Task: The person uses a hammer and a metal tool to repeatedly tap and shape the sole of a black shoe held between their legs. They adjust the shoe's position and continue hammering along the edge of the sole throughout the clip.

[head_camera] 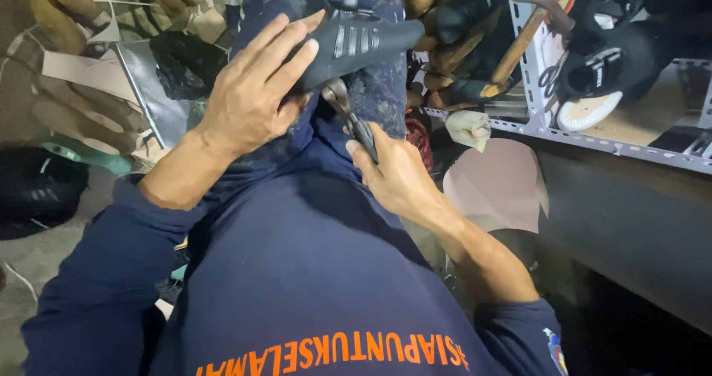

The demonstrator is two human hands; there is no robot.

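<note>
My left hand [252, 90] lies over the heel end of a black shoe upper [363, 42] with grey stripes, pressing it against my knee. My right hand [397, 172] grips the dark handles of a pair of pliers [348, 113]. The jaws of the pliers meet the lower edge of the shoe, just under my left fingers. Both sleeves are dark blue, and my blue-trousered leg runs beneath the shoe.
A grey metal shelf [593, 135] at the right carries black shoes and a white sole [589, 109]. A wooden-handled hammer [523, 38] leans by it. Wooden shoe lasts [445, 53] lie behind the knee. Pale cut-out sheets [497, 183] and scraps cover the floor; a dark shoe [33, 190] sits far left.
</note>
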